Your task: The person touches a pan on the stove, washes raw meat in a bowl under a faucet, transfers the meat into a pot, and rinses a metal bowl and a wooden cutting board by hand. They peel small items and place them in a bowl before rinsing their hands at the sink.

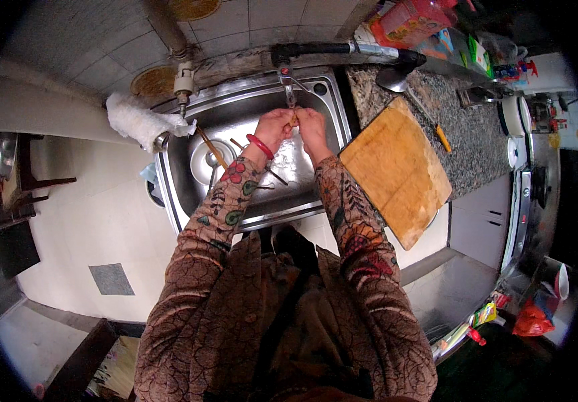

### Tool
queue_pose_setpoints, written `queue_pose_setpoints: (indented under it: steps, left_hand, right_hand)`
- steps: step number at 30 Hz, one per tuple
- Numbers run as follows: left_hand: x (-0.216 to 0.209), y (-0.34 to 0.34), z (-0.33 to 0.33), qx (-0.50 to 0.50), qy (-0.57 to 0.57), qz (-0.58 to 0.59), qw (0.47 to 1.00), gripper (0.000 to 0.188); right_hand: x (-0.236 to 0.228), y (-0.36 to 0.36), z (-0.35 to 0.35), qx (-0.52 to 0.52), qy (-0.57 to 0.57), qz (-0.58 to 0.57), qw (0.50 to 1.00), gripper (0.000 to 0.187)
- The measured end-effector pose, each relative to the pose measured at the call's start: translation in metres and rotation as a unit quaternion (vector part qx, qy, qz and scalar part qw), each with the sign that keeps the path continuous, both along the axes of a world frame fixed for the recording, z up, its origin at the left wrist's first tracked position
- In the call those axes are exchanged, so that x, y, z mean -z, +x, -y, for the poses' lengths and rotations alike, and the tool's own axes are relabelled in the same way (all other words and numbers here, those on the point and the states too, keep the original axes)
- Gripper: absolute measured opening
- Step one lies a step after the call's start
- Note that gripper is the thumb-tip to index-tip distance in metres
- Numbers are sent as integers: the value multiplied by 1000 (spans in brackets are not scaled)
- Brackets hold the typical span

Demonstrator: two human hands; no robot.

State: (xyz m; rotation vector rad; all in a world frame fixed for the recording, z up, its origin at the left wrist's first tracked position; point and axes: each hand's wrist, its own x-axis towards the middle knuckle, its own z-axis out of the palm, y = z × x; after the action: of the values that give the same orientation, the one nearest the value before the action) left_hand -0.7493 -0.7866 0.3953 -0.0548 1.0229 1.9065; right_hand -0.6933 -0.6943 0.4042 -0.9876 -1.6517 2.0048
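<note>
Under the spout of the metal faucet (pixel 289 86), my left hand (pixel 274 128) and my right hand (pixel 312 129) meet over the sink (pixel 337 110). The fingers of both are closed and pressed together at the tips. Something small and brownish seems to be between them, too small to name. A red bangle (pixel 260 147) circles my left wrist. Left of my left forearm, a round metal bowl (pixel 198 161) sits in the basin. A wooden stick (pixel 210 145) leans across it, and several thin dark sticks lie near, partly hidden by my left arm.
A wooden cutting board (pixel 396 171) lies on the speckled counter (pixel 473 151) at right, overhanging its front edge. Beyond it are a knife with an orange handle (pixel 443 139) and a metal ladle (pixel 392 79). White crumpled wrapping (pixel 135 120) covers a pipe left of the sink.
</note>
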Motion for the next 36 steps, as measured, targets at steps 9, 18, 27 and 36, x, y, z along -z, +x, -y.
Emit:
queue_pose_setpoints:
  steps: [9, 18, 27, 36]
  left_hand:
    - [-5, -17, -3, -20, -174, -94, 980, 6]
    - [3, -21, -15, 80, -136, -54, 986, 26]
    - [9, -34, -12, 95, -89, 66, 989, 7]
    - [10, -36, -13, 74, -25, 59, 995, 9]
  right_hand:
    - [40, 12, -3, -26, 354, 110, 929, 21]
    - [22, 39, 7, -113, 352, 133, 920, 17]
    - [32, 65, 8, -136, 304, 137, 933, 16]
    - [24, 69, 18, -145, 368, 132, 909, 20]
